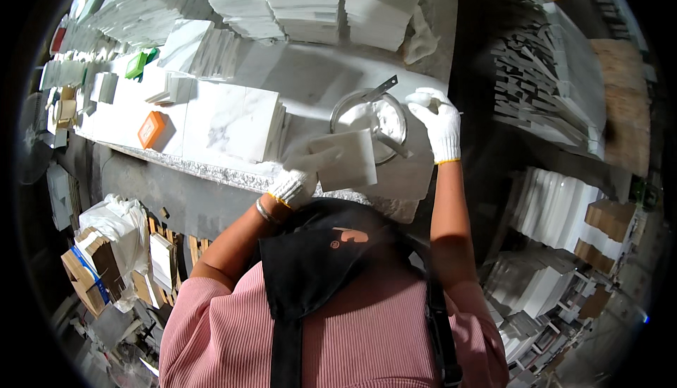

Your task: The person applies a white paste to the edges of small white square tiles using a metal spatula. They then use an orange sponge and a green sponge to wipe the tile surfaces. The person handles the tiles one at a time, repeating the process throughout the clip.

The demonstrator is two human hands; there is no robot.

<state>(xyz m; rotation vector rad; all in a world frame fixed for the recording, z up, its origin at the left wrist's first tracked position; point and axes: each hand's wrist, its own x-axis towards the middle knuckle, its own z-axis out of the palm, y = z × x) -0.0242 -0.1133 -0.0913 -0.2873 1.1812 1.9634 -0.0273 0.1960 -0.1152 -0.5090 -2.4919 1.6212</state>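
Note:
My left hand (295, 182), in a white knit glove, grips a pale square stone tile (350, 165) by its left side, at the table's near edge. To the right, my gloved right hand (438, 125) is raised beside a round metal bowl (336, 111), its fingers curled together. Whatever those fingers hold is too small to make out. White paste (363, 116) lies in the bowl. A flat metal strip with holes (381, 87) rests across the far rim, and a second flat tool (392, 144) leans over the near rim. The tile hides part of the bowl's near left side.
A stack of white veined tiles (241, 121) stands left of the bowl. Taller tile stacks (300, 0) line the table's far side. An orange block (151, 130) and a green block (136, 65) sit at left. Stone pieces (539, 70) are piled to the right.

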